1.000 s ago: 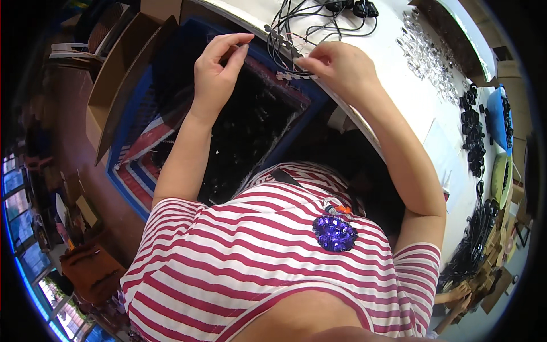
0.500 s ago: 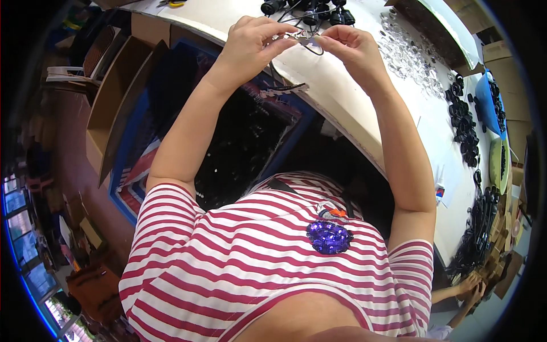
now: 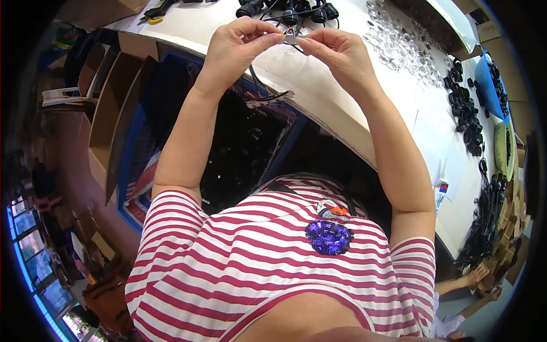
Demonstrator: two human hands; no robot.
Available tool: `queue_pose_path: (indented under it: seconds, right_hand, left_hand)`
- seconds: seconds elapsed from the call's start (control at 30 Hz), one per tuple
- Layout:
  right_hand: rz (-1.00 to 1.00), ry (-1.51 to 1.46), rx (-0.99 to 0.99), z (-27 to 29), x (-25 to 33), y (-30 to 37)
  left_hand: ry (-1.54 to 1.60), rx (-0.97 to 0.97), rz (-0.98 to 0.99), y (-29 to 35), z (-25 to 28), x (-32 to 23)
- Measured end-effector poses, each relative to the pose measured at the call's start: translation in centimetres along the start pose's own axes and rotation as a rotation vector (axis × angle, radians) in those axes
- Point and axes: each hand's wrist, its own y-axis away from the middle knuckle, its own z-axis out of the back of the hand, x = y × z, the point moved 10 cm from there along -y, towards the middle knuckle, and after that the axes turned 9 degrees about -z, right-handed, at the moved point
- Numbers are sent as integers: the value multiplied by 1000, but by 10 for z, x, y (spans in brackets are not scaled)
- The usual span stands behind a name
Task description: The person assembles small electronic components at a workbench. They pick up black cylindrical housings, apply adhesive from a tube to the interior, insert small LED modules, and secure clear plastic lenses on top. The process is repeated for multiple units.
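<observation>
Beyond the front edge of the white table, both my hands meet at a small silvery-grey piece (image 3: 290, 39) with thin coloured wires. My left hand (image 3: 236, 51) pinches its left side between thumb and fingers. From the other side, the thumb and fingers of my right hand (image 3: 342, 54) close on it. Black cylindrical fittings (image 3: 289, 16) on black cables lie just past my fingertips. Below my left hand, a black cable (image 3: 256, 80) hangs over the table edge; its fine wire ends are near the edge.
Clear round discs (image 3: 393, 48) and black rings (image 3: 467, 117) are spread on the right. Farther right are a blue bin (image 3: 483, 84), a cable bundle (image 3: 484, 219) and a small white tube (image 3: 443, 181). Yellow-handled pliers (image 3: 155, 20) lie far left. Another person's hand (image 3: 476, 276) shows lower right.
My fingertips have come slightly closer together around the small piece. The view has shifted a little, and the other person's hands have moved apart.
</observation>
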Motion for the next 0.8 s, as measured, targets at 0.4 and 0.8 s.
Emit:
queue_pose_path:
  seconds: [0.4,0.8]
  right_hand:
    - [91,401,-239,8,22,11]
    - [60,396,-300,17,33,14]
  left_hand:
    - [85,-13,100,6,-9,8]
    - [116,-40,156,9,-2,14]
